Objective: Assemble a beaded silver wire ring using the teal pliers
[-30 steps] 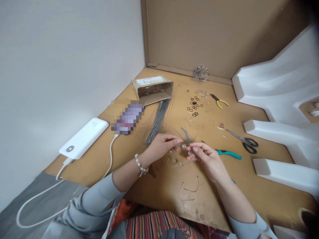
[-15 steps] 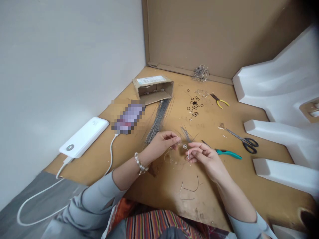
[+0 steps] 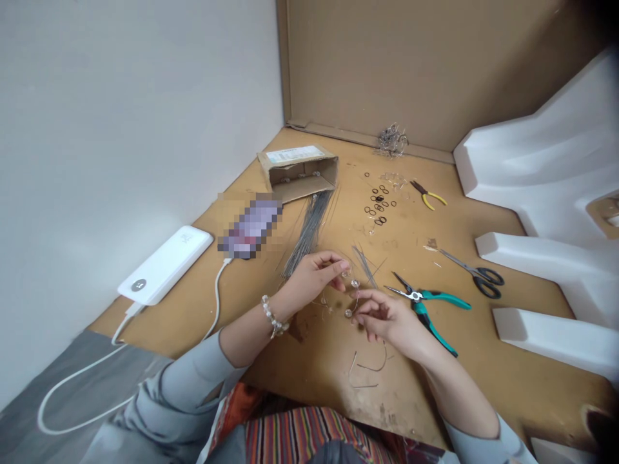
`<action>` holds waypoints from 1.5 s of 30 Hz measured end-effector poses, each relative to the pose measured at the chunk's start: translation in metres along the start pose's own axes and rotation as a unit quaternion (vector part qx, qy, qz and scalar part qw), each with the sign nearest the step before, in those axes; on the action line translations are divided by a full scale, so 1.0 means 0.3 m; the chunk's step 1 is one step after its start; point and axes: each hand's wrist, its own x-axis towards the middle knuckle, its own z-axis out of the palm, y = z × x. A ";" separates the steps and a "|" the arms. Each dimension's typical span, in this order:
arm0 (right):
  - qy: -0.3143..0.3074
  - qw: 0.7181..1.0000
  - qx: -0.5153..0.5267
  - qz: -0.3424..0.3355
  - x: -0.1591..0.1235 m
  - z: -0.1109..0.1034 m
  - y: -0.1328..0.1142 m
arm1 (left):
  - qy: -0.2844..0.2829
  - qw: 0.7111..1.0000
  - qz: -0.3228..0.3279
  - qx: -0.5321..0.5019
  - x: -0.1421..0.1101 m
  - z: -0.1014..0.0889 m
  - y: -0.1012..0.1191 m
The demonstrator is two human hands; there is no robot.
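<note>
My left hand [image 3: 316, 277] pinches the upper end of a thin wire strung with clear beads [image 3: 354, 284]. My right hand [image 3: 387, 317] pinches the lower part of the same wire, near a bead [image 3: 347, 313]. Both hands hover just above the brown cardboard work surface [image 3: 483, 361]. A beaded bracelet sits on my left wrist [image 3: 271, 318]. Teal-handled pliers [image 3: 425, 306] lie just right of my right hand. A bundle of straight grey wires [image 3: 309, 232] lies beyond my left hand.
Bent wire scraps [image 3: 370, 368] lie near me. Farther off are black rings [image 3: 378, 207], yellow-handled pliers [image 3: 428, 194], scissors [image 3: 476, 272], a small open cardboard box [image 3: 297, 171], a wire tangle [image 3: 391, 138], a phone [image 3: 249, 229] cabled to a white power bank [image 3: 167, 264]. White foam blocks [image 3: 541, 193] line the right.
My right hand has dropped lower and toward me along the wire, uncovering the teal pliers. The left hand has stayed almost still, holding the top of the wire.
</note>
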 end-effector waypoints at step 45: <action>0.020 0.989 -0.143 -0.022 -0.021 -0.056 -0.026 | -0.188 0.971 -0.022 0.148 -0.023 -0.022 0.034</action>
